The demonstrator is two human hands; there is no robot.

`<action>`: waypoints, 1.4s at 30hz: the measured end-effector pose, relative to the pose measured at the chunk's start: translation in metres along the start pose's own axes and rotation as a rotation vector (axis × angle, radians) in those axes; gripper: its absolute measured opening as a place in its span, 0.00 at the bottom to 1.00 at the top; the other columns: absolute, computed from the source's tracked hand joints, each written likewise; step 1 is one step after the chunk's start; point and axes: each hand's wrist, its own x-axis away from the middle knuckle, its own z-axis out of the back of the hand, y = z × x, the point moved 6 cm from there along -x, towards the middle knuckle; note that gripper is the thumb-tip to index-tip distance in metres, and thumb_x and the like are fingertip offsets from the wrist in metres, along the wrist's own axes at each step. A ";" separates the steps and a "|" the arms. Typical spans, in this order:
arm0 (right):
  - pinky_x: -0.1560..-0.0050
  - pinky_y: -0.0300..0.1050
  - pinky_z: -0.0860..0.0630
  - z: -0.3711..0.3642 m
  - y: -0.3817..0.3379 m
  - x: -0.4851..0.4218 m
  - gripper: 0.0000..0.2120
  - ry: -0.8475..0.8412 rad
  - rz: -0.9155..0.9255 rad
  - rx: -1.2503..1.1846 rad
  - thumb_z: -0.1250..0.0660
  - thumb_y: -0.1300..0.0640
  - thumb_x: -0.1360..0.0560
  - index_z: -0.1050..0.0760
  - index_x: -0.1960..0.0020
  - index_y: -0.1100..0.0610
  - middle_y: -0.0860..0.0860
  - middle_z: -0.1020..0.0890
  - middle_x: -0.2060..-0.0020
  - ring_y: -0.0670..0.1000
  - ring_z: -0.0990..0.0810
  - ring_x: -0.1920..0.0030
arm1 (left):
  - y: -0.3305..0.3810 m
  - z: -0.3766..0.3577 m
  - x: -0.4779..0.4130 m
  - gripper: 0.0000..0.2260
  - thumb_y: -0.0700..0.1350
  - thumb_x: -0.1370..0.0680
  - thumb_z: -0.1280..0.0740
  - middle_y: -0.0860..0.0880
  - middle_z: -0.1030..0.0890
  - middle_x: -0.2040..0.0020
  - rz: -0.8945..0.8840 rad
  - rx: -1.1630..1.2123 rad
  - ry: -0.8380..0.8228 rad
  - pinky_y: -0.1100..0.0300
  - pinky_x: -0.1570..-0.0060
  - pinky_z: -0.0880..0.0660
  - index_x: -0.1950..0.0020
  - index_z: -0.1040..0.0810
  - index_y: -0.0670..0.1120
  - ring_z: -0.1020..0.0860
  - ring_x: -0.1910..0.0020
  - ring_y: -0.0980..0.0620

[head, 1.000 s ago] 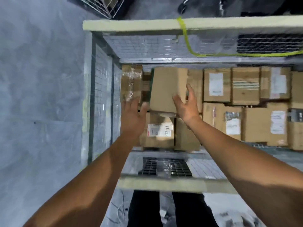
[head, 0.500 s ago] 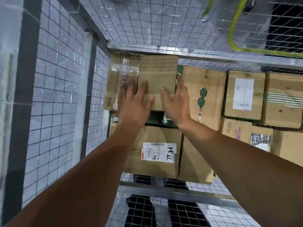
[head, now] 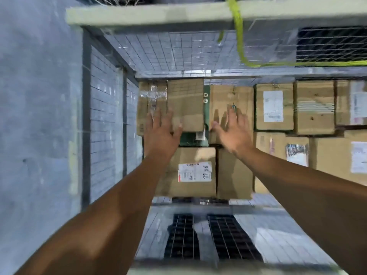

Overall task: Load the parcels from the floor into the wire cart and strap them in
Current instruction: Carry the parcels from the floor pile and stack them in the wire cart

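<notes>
Head view: the box [head: 185,104] is seen laid on the stack [head: 234,175] in the cart [head: 151,13], upper centre of the frame, both left hand [head: 160,133] and right hand [head: 233,132] spread open with nothing gripped, so it should be pressed flat against the back mesh [head: 178,54].

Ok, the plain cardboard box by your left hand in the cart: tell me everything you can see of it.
The plain cardboard box is brown, unlabelled on the face that shows. It lies flat in the wire cart, its far end at the back mesh, on top of a dark green box. A taped box flanks its left. The left hand, fingers spread, overlaps its near left corner, contact unclear; the right hand is clear of it.
</notes>
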 end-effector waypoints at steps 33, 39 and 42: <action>0.19 0.62 0.53 0.148 0.290 0.889 0.37 1.104 -1.129 -0.734 0.40 0.32 0.20 0.49 0.16 0.41 0.52 0.48 0.16 0.56 0.53 0.16 | 0.439 -0.047 0.715 0.31 0.68 0.19 0.41 0.50 0.41 0.16 -1.475 -0.397 -0.502 0.35 0.21 0.54 0.18 0.38 0.58 0.51 0.16 0.42; 0.19 0.61 0.54 0.077 0.318 1.007 0.37 1.330 -1.378 -0.906 0.38 0.35 0.19 0.48 0.16 0.43 0.53 0.47 0.16 0.55 0.54 0.16 | 0.435 -0.126 0.864 0.35 0.68 0.19 0.45 0.46 0.36 0.18 -1.752 -0.478 -0.729 0.40 0.20 0.47 0.17 0.37 0.50 0.45 0.18 0.40; 0.19 0.61 0.54 0.052 0.331 1.048 0.36 1.429 -1.477 -0.957 0.38 0.36 0.19 0.47 0.16 0.43 0.54 0.47 0.16 0.54 0.53 0.16 | 0.427 -0.163 0.914 0.34 0.66 0.18 0.42 0.46 0.37 0.18 -1.777 -0.495 -0.882 0.43 0.20 0.45 0.17 0.39 0.49 0.46 0.18 0.43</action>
